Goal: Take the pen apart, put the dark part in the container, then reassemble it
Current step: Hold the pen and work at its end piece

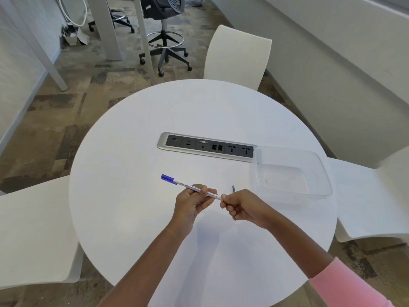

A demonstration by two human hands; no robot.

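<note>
A white pen (185, 185) with a blue cap on its far-left end is held level above the round white table (137, 218). My left hand (192, 202) grips the barrel near its middle. My right hand (240, 206) pinches the pen's right end between thumb and forefinger. A small dark rod-like part (233, 188) sticks up just behind my right hand; whether the hand holds it or it lies on the table I cannot tell. A clear plastic container (325, 171) stands to the right, with nothing dark visible in it.
A silver and black power-socket strip (208, 147) is set into the table's middle, touching the container's far-left corner. White chairs (238, 56) stand at the far side, left and right of the table. An office stool stands on the carpet beyond.
</note>
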